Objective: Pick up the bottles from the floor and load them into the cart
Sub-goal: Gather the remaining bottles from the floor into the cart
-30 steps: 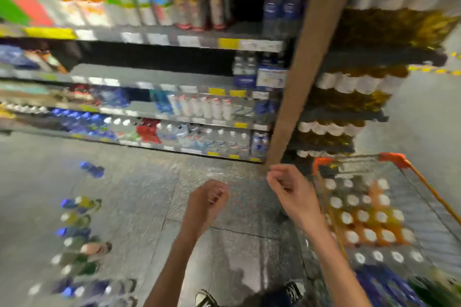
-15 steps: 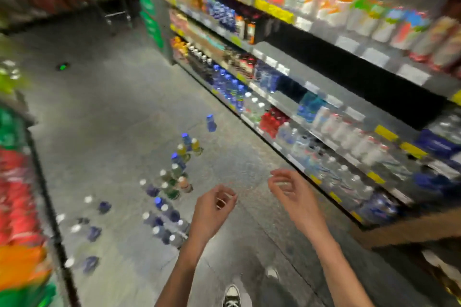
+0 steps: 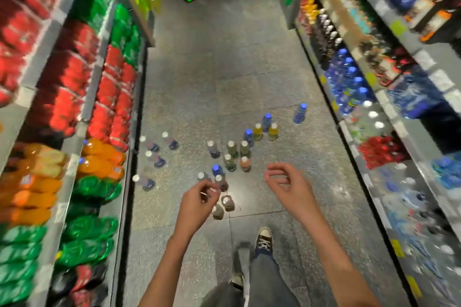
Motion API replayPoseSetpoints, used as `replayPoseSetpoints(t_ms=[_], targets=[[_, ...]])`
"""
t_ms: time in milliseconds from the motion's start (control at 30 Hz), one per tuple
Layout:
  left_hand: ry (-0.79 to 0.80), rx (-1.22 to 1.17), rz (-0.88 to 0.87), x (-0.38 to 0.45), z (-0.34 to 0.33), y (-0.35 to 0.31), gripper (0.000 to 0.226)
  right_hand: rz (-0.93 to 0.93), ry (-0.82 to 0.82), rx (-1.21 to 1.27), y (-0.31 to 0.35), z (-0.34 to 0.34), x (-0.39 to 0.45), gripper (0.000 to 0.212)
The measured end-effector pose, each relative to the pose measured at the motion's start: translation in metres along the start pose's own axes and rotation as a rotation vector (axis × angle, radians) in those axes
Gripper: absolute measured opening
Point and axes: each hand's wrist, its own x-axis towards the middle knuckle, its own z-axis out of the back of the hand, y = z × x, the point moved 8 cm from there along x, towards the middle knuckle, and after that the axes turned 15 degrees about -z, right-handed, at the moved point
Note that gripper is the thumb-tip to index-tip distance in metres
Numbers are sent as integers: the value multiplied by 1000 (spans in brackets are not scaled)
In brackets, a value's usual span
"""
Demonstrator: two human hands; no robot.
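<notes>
Several small bottles stand upright on the grey aisle floor ahead of me: a middle cluster (image 3: 230, 157) with white and blue caps, yellow ones (image 3: 273, 131) further off, a lone blue bottle (image 3: 300, 113) at the right, and clear ones (image 3: 152, 157) near the left shelf. My left hand (image 3: 198, 203) hovers above the nearest bottles (image 3: 225, 203), fingers loosely curled, holding nothing. My right hand (image 3: 287, 183) is raised beside it, fingers apart and empty. The cart is out of view.
Shelves of red, green and orange soda packs (image 3: 104, 112) line the left side. Shelves of water and drinks (image 3: 349, 82) line the right. My foot in a dark sneaker (image 3: 264, 240) stands just behind the bottles. The aisle floor (image 3: 224, 57) runs on ahead.
My view has swung left, away from the cart and the shelf front, and now looks straight down the aisle at the bottles. Both hands stay raised and empty.
</notes>
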Motion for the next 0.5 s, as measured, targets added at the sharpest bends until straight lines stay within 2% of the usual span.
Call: replayPoseSetpoints(t_ms=[233, 333, 500], targets=[[-78, 16, 116, 30, 23, 74, 5, -4, 123, -125, 7, -74, 77, 18], [-44, 22, 148, 40, 18, 112, 4, -38, 153, -126, -9, -106, 99, 18], [102, 13, 210, 47, -27, 212, 10, -163, 184, -96, -87, -165, 145, 20]])
